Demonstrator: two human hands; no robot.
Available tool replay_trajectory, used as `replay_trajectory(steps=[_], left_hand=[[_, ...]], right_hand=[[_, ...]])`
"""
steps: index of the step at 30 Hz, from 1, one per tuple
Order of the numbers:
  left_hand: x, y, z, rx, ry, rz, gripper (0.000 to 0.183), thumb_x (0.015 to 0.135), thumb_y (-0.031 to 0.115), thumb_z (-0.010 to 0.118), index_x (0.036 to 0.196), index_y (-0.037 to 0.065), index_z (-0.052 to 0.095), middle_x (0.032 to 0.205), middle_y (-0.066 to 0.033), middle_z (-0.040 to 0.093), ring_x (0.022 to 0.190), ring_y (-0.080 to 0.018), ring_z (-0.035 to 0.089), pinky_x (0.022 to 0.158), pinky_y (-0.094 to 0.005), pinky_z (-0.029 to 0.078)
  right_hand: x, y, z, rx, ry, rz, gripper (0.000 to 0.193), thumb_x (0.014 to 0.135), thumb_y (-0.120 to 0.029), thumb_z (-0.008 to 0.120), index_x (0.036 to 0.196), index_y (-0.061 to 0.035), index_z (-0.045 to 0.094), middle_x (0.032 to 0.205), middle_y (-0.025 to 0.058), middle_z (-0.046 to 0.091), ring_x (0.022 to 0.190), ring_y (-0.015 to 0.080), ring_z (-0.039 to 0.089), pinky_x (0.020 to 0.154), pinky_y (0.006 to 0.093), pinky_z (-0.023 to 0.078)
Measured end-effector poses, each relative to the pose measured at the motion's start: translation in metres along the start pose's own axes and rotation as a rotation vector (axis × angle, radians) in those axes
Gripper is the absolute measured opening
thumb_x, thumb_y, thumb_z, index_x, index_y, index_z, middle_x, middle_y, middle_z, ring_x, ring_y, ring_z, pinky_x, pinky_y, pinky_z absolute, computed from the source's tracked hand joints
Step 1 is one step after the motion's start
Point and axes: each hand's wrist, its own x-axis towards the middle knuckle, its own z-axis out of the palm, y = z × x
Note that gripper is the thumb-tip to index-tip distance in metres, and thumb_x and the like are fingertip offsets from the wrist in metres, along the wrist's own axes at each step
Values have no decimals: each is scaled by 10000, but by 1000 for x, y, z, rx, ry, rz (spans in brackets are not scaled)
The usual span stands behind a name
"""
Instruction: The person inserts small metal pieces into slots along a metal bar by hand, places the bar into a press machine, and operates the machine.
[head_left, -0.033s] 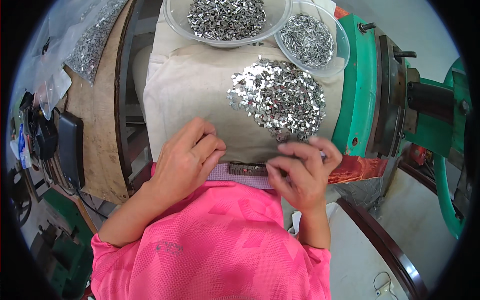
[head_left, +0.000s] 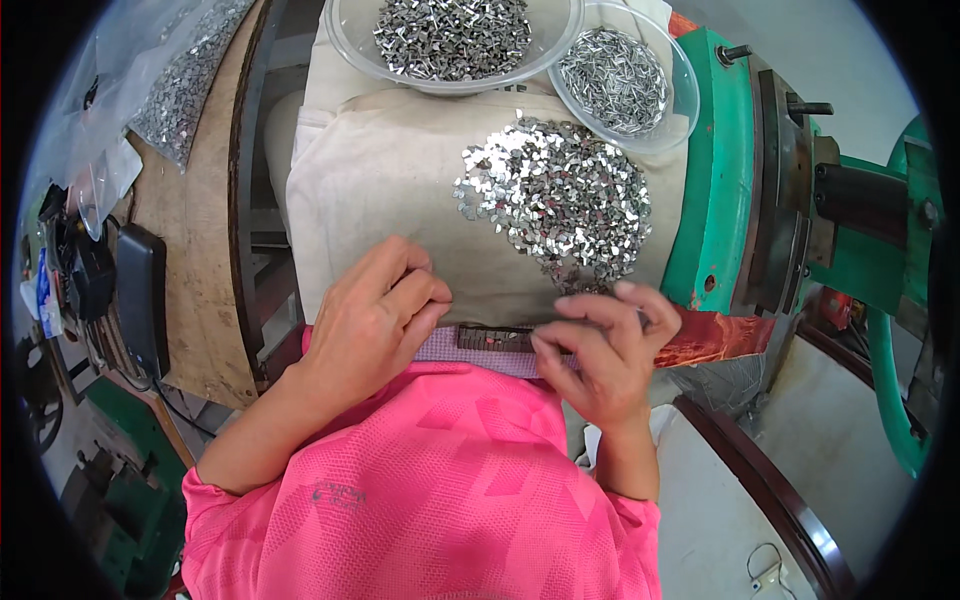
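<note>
A dark slotted metal bar [head_left: 495, 340] lies across my lap at the near edge of a beige cloth [head_left: 370, 190]. My left hand [head_left: 375, 310] rests beside the bar's left end, fingers curled, with thumb and forefinger pinched together; whatever they hold is too small to make out. Over the bar's right end is my right hand [head_left: 610, 345], its thumb close to the bar and its other fingers bent and partly spread. I cannot tell whether a small piece sits between its fingertips. Just beyond this hand spreads a pile of small shiny metal pieces [head_left: 560, 200].
Two clear plastic bowls of small metal parts, a larger bowl [head_left: 345, 50] and a smaller bowl [head_left: 688, 100], stand at the far side. A green machine [head_left: 710, 180] borders the cloth on the right. At left, a wooden board [head_left: 190, 240] carries a bag of metal pieces [head_left: 185, 90].
My right hand has shifted very slightly, its fingertips drawing a little nearer to me from the pile's near edge. My left hand stays in place.
</note>
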Motion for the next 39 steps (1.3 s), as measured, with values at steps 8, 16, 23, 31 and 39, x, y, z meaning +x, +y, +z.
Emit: replay_trajectory(steps=[8, 16, 23, 31, 39], left_hand=[[-12, 7, 9, -171, -48, 16, 211, 693, 19, 808, 851, 64, 676, 937, -85, 572, 843, -261, 578, 734, -364, 451], [-16, 7, 16, -152, -26, 42, 196, 726, 74, 798, 859, 64, 654, 968, -69, 564, 887, -267, 563, 754, -379, 422], [-17, 7, 16, -141, -27, 39, 197, 725, 76, 797, 861, 67, 655, 962, -71, 569, 880, -269, 563, 751, -384, 424], [-17, 3, 22, -151, 36, 53, 191, 728, 84, 802, 846, 74, 652, 941, -55, 575, 850, -254, 561, 735, -375, 416], [-18, 2, 21, -115, 15, 96, 212, 723, 114, 815, 845, 88, 644, 943, -48, 575, 853, -245, 559, 732, -371, 410]], right_hand=[[-19, -5, -2, 55, -53, 75, 208, 671, -211, 838, 868, -204, 769, 1001, -21, 665, 1131, 274, 448, 991, 402, 314], [-11, -17, 7, -50, -53, 98, 158, 716, -238, 831, 844, -211, 742, 1076, -60, 652, 1145, 255, 478, 962, 384, 295], [-2, -13, 7, 3, -41, 115, 150, 719, -191, 805, 854, -213, 742, 1079, -67, 654, 1157, 257, 482, 964, 402, 275], [19, 2, 20, -52, -31, 80, 143, 711, -218, 821, 842, -225, 763, 1087, -61, 661, 1164, 265, 482, 967, 432, 271], [25, -4, 15, -122, -61, 73, 124, 739, -202, 796, 851, -216, 746, 1087, -67, 648, 1175, 245, 479, 952, 431, 276]])
